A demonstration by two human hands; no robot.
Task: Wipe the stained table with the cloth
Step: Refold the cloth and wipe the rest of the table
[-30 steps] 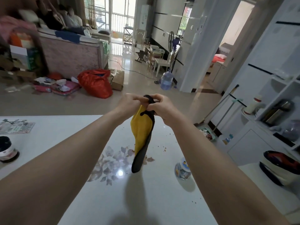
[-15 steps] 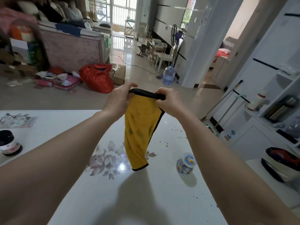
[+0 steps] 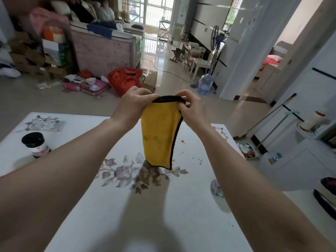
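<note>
A yellow cloth [image 3: 160, 139] with a black hem hangs in the air above the white table [image 3: 145, 215]. My left hand [image 3: 133, 104] pinches its top left corner and my right hand [image 3: 192, 108] pinches its top right corner. The cloth droops down to a point just above the flower print in the table's middle. Faint dark marks show on the yellow side. Small orange-red crumbs and specks [image 3: 190, 153] lie scattered on the table to the right of the cloth.
A dark jar with a black lid [image 3: 35, 145] stands at the table's left. A small glass jar [image 3: 216, 190] stands partly behind my right forearm. A printed card [image 3: 46, 124] lies at the far left corner. Shelves, mop handles and a dustpan are to the right.
The cloth was bunched between both hands. My hands have pulled apart and spread its top edge, so it now hangs wider and flatter.
</note>
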